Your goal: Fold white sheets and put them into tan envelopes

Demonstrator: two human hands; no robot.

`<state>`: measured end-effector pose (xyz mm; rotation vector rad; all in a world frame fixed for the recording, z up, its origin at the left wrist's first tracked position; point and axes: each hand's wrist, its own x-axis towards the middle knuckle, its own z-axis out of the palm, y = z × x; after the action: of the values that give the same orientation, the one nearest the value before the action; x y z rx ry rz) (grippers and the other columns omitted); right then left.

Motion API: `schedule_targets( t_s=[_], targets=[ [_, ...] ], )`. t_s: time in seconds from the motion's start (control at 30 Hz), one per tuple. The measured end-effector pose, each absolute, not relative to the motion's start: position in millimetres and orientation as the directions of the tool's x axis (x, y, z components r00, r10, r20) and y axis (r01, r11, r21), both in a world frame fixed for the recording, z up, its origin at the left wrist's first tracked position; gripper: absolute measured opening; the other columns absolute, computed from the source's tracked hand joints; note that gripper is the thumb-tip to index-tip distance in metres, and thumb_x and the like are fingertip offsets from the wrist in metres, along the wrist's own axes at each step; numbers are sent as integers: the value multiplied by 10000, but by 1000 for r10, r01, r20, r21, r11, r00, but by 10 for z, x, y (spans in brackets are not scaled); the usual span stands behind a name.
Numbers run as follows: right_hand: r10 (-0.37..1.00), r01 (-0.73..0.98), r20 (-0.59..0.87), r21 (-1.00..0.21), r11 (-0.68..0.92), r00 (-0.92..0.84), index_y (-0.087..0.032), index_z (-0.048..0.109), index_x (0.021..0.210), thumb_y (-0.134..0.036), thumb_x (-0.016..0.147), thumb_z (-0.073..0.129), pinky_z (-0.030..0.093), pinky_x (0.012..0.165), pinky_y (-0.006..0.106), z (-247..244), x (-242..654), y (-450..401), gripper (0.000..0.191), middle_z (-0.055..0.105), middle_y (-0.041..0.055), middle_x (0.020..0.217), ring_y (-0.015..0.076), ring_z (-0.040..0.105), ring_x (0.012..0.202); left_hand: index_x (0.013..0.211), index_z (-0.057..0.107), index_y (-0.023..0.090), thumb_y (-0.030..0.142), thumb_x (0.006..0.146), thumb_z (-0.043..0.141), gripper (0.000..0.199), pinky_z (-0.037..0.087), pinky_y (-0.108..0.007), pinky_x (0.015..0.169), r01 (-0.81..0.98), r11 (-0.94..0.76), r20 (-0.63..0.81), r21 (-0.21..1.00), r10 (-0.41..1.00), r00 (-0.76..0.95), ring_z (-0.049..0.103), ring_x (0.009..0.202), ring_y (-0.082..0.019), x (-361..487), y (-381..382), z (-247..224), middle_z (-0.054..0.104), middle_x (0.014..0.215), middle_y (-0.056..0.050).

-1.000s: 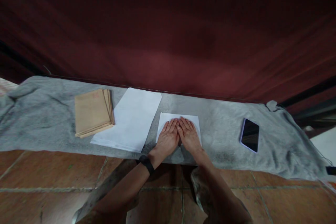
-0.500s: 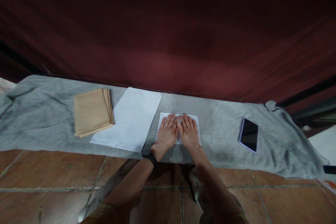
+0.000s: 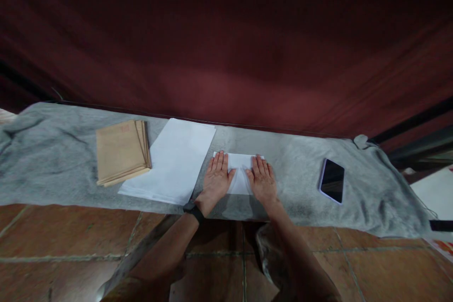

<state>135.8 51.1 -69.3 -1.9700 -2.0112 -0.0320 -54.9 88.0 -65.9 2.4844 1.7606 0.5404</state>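
Note:
A folded white paper (image 3: 239,174) lies on the grey cloth in front of me. Flat on its left side rests my left hand (image 3: 216,178), fingers stretched out, with a dark band on the wrist. My right hand (image 3: 262,180) lies open on the paper's right side, and both hands cover its side edges. Between the hands the middle of the paper shows. To the left is a stack of larger white sheets (image 3: 177,160), partly under several brown envelopes (image 3: 118,151).
The grey cloth (image 3: 297,165) covers a long, narrow surface. A phone with a purple case (image 3: 331,180) lies on its right part. Behind stands a dark red curtain (image 3: 226,89); tiled floor (image 3: 78,231) shows at the near side.
My hands have moved apart, from side by side at the paper's middle out to its left and right edges, staying flat. The view has shifted slightly.

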Motion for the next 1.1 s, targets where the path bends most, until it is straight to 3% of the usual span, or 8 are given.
schedule_targets(
  t_s=[0.27,0.43,0.57,0.7,0.87,0.97,1.1],
  targets=[
    [969,982,245,-189,22,26,-91,369,1580,-428,1080,303,263,1227,528,-698,1530,428,606,376,173,1629,335,375,1491,1551,358,-5,439,1047,309,673,261,-509,1261,912,-348,225,219,927,300,267,1546,-326,-603,841,-621,331,1630,-235],
    [971,978,233,-208,-8,57,-123,391,1573,-420,1078,300,277,1217,568,-694,1605,363,585,389,177,1622,331,373,1494,1592,298,63,411,1045,321,649,279,-539,1252,895,-367,267,252,916,300,276,1544,-315,-636,804,-595,379,1618,-204],
    [966,975,244,-220,-31,86,-112,402,1564,-402,1076,302,269,1222,587,-627,1624,359,577,368,186,1631,331,339,1515,1587,316,110,382,1053,334,599,289,-499,1260,809,-521,267,272,848,457,299,1540,-267,-571,693,-520,391,1623,-167],
    [981,947,192,-306,99,-41,-133,414,1562,-398,1082,287,304,1237,514,-507,1542,408,563,359,131,1646,280,302,1540,1523,412,89,408,1043,406,576,307,-467,1256,677,-682,213,277,731,649,343,1523,-259,-464,511,-490,410,1612,-177],
    [952,852,107,-425,304,-286,-206,488,1523,-414,1095,245,271,1275,456,-441,1328,435,534,438,54,1612,198,338,1527,1473,449,47,444,1003,516,619,349,-487,1228,642,-711,201,287,700,685,420,1480,-293,-448,350,-544,497,1532,-242],
    [949,847,97,-431,311,-299,-220,470,1534,-414,1096,247,251,1282,472,-449,1255,452,528,428,51,1617,199,337,1528,1473,453,60,488,992,531,649,346,-472,1229,626,-722,169,294,684,709,446,1463,-297,-481,291,-528,521,1515,-234],
    [958,873,82,-396,285,-275,-214,428,1559,-429,1097,227,229,1284,465,-463,1225,510,548,385,44,1640,211,311,1540,1520,398,70,532,993,514,710,308,-455,1249,604,-734,136,310,663,736,360,1513,-293,-510,224,-440,434,1585,-222]
  ],
)
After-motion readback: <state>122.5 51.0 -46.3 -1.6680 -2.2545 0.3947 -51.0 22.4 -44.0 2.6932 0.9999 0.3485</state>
